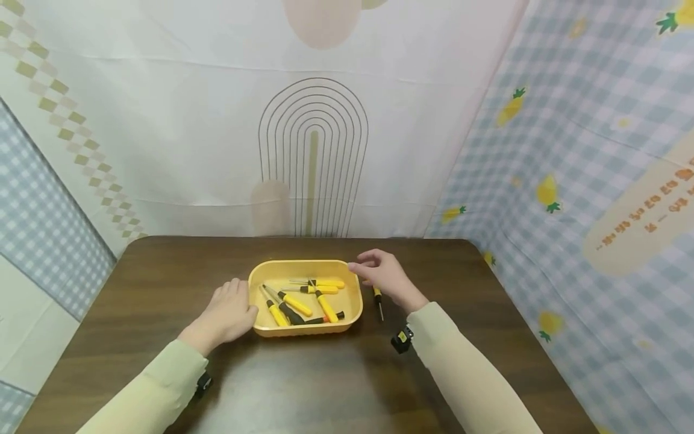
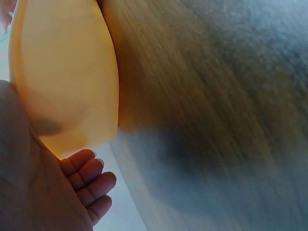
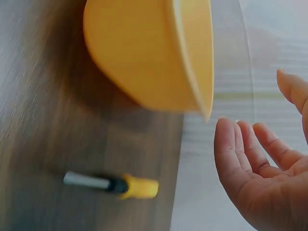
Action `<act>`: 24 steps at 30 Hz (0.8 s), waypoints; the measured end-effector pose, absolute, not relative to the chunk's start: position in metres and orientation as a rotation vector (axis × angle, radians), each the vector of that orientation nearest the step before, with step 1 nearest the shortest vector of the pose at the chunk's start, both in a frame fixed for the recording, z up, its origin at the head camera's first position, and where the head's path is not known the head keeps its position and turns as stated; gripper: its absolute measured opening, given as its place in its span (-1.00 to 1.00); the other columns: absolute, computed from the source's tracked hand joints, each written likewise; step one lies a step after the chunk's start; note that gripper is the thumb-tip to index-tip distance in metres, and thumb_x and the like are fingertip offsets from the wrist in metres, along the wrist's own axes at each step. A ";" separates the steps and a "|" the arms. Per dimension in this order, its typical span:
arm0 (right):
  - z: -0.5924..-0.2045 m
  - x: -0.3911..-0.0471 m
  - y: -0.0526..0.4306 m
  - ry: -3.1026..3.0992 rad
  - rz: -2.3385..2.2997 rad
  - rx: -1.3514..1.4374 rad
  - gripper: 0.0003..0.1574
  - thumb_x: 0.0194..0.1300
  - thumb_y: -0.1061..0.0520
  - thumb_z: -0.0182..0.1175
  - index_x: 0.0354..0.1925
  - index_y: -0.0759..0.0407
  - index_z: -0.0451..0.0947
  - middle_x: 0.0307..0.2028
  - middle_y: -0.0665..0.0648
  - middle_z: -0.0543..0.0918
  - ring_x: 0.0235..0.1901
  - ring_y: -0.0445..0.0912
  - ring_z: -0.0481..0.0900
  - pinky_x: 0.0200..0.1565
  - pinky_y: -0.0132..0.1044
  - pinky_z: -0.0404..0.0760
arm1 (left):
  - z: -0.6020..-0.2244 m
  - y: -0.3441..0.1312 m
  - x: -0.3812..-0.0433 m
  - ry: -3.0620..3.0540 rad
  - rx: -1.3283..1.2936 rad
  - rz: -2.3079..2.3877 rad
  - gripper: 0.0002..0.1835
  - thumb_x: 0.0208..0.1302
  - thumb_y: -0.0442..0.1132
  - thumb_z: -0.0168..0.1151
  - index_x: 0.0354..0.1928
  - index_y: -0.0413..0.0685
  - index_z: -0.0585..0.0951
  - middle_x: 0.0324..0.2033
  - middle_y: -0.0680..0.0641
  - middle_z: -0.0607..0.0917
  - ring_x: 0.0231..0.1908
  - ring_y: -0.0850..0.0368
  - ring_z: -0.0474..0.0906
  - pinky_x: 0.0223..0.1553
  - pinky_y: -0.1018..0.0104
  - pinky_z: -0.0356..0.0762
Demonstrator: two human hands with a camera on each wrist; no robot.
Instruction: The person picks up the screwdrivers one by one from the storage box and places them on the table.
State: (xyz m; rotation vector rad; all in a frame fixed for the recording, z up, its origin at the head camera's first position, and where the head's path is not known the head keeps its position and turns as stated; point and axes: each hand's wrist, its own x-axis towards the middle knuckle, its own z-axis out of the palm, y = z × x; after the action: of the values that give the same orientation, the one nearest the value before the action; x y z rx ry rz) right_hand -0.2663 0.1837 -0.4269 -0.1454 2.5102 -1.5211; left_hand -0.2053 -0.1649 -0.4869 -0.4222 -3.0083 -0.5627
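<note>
A yellow plastic basket (image 1: 309, 329) sits on the table with several yellow-handled screwdrivers (image 1: 297, 303) lying loose in it. Among them is a dark-handled tool (image 1: 293, 315). My left hand (image 1: 230, 310) rests against the basket's left end, its fingers lightly bent along the outer wall in the left wrist view. Over by the right rim, my right hand (image 1: 386, 277) hovers with thumb and fingers spread apart, holding nothing. Below it, outside the basket, one more screwdriver (image 3: 139, 187) lies on the table, its yellow handle partly hidden by the hand in the head view.
The dark wooden table (image 1: 162, 271) reaches back to a white patterned cloth (image 1: 217, 150). On the right hangs a checked cloth (image 1: 542, 241) with pineapple prints. A small black camera (image 1: 402, 340) is on the right wrist.
</note>
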 end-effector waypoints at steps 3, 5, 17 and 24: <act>-0.425 -0.264 0.170 2.514 -1.461 -0.189 -0.13 0.06 -0.27 0.39 0.16 0.25 0.46 -0.12 0.16 0.61 -0.09 0.16 0.61 -0.12 0.02 0.60 | -0.487 -0.163 -0.205 -3.023 -0.408 -0.561 -0.53 0.23 -0.17 0.02 0.00 -0.49 0.35 -0.22 -0.24 0.38 -0.12 -0.18 0.31 0.01 -0.14 0.23; -0.425 -0.262 0.161 2.502 -1.433 -0.220 -0.10 0.04 -0.28 0.41 0.16 0.25 0.45 -0.13 0.15 0.60 -0.09 0.15 0.60 -0.12 0.01 0.60 | -0.486 -0.163 -0.205 -3.028 -0.405 -0.557 -0.53 0.23 -0.17 0.02 0.00 -0.48 0.35 -0.22 -0.23 0.38 -0.13 -0.18 0.31 0.01 -0.13 0.23; -0.438 -0.250 0.122 2.389 -1.365 -0.234 -0.06 0.01 -0.17 0.47 0.22 0.28 0.39 -0.08 0.17 0.54 -0.19 0.03 0.61 -0.13 -0.02 0.60 | -0.486 -0.162 -0.201 -3.053 -0.396 -0.551 -0.52 0.24 -0.15 0.03 0.01 -0.48 0.34 -0.21 -0.24 0.37 -0.11 -0.18 0.30 0.03 -0.13 0.22; -0.446 -0.246 0.112 2.444 -1.285 -0.219 -0.05 0.01 -0.18 0.46 0.21 0.30 0.36 -0.09 0.19 0.52 -0.21 -0.01 0.56 -0.20 -0.06 0.59 | -0.485 -0.162 -0.202 -3.035 -0.404 -0.561 -0.53 0.25 -0.16 0.03 0.00 -0.48 0.34 -0.21 -0.25 0.37 -0.12 -0.19 0.30 0.02 -0.13 0.23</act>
State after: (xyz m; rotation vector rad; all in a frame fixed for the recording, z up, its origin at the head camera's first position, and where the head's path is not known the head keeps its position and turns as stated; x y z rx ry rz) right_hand -0.2464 0.1117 -0.4459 -0.2186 2.4444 -1.2847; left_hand -0.2018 -0.1623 -0.4848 -0.4043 -3.0350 -0.5611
